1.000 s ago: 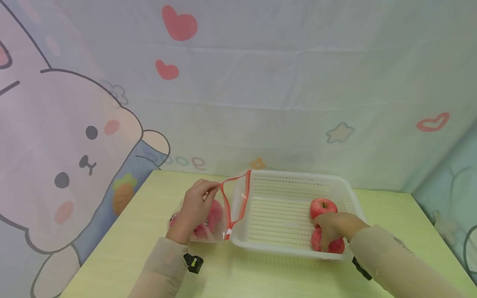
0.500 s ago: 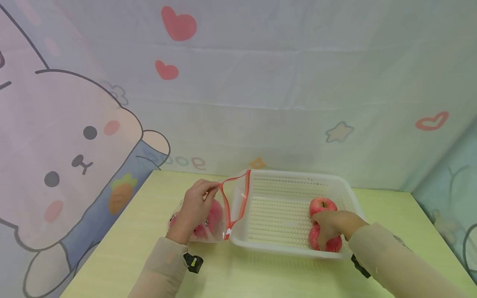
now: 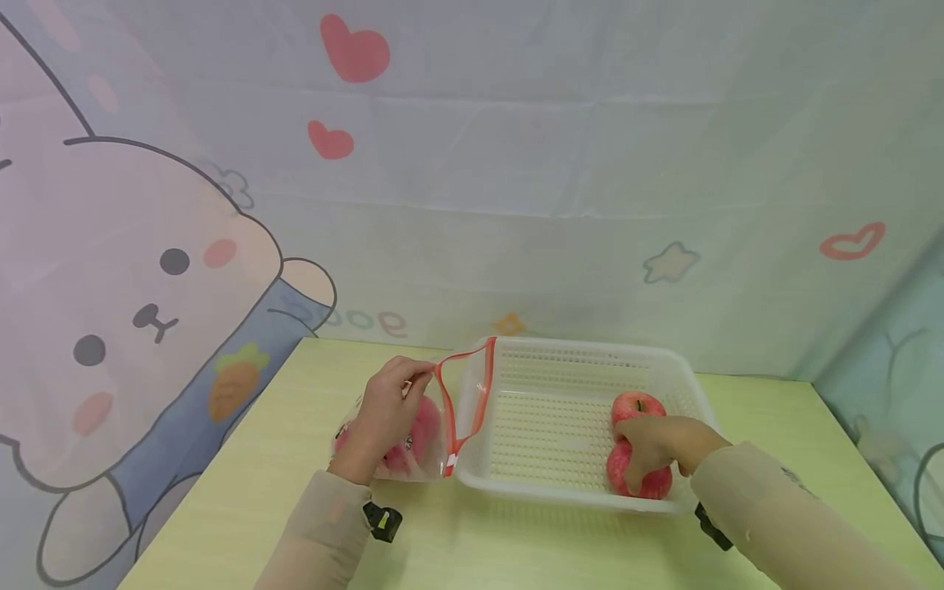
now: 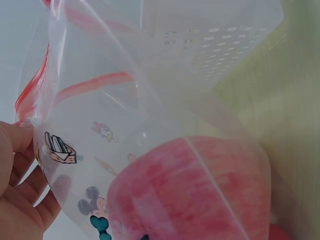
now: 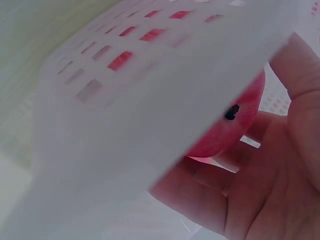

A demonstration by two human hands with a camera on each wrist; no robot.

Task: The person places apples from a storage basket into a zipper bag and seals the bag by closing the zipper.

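My left hand (image 3: pixel 385 410) pinches the rim of a clear zip bag (image 4: pixel 115 112) with a red seal and cartoon prints. Its mouth gapes toward a white plastic basket (image 3: pixel 546 438). Inside the bag lie red apples; one apple (image 4: pixel 195 190) looms large in the left wrist view. My right hand (image 3: pixel 649 442) is down in the basket's right end, fingers and thumb around the nearer red apple (image 3: pixel 655 485). Just behind that sits another apple (image 3: pixel 638 403), stem up. In the right wrist view the basket wall covers part of the gripped apple.
The basket's perforated wall (image 5: pixel 100 120) stands between the right wrist camera and the apple. Both things rest on a pale yellow-green table (image 3: pixel 472 549). A printed cloth (image 3: pixel 516 164) with hearts and a bunny hangs behind the table.
The nearer apple has shifted slightly left in the basket with my right hand around it. My left hand and the bag have stayed in place.
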